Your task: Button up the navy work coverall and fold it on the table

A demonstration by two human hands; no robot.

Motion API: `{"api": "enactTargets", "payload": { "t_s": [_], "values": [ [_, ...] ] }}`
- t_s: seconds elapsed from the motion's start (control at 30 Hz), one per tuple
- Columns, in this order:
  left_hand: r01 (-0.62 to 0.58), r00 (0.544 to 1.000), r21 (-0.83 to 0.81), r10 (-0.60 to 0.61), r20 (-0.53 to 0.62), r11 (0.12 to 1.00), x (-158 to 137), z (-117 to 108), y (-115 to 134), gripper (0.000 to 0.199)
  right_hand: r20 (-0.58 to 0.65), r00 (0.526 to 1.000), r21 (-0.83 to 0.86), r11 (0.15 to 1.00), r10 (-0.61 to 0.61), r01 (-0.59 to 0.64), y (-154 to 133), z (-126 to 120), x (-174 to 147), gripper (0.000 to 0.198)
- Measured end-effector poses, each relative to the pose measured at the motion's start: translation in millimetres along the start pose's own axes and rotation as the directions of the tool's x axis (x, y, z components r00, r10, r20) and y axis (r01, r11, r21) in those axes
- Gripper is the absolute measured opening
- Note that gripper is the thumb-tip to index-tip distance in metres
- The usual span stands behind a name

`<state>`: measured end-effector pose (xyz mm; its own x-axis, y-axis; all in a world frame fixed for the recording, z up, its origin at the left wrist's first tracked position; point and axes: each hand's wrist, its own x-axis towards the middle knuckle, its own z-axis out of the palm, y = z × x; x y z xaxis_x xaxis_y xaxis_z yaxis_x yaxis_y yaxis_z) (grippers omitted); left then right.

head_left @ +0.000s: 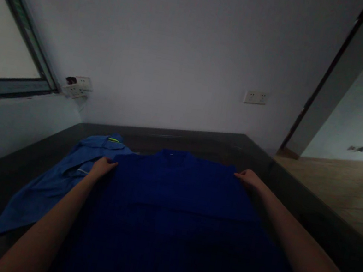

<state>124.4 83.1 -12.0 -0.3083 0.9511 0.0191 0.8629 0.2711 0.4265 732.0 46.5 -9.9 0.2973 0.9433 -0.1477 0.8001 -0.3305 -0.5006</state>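
Note:
A dark blue shirt (176, 186) lies spread over the dark table, its collar toward the wall and its lower part lost in shadow. My left hand (102, 168) is closed on its left shoulder edge, fingers pinched together. At the opposite shoulder, my right hand (248, 178) pinches the cloth between thumb and fingers. Beside my left forearm lies a lighter blue garment (66, 172), loosely laid, with a yellow-green strip near its top. My left arm covers part of that garment.
The dark table (230, 141) stands against a pale wall (180, 61). Wall sockets (255, 97) sit above its far edge, and a power adapter (74, 89) is plugged in at the left. A window (13, 31) is on the left; tiled floor (345, 183) shows at right.

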Motion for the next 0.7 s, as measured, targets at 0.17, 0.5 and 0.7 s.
{"api": "enactTargets", "payload": {
  "t_s": [0.17,0.5,0.7],
  "values": [
    [-0.060,0.991,-0.173,0.080,0.112,0.983,6,-3,-2,0.037,0.056,0.998,0.110,0.994,0.003,-0.009,0,2,6,0.035],
    [-0.277,0.954,-0.053,0.268,-0.133,0.959,9,11,12,0.035,-0.180,0.981,0.044,0.996,0.079,-0.072,0,25,17,0.016],
    [-0.251,0.961,0.002,0.250,-0.123,0.968,33,16,28,0.036,-0.303,0.945,-0.040,0.989,0.124,-0.142,-15,30,20,0.010]
  ]
}}
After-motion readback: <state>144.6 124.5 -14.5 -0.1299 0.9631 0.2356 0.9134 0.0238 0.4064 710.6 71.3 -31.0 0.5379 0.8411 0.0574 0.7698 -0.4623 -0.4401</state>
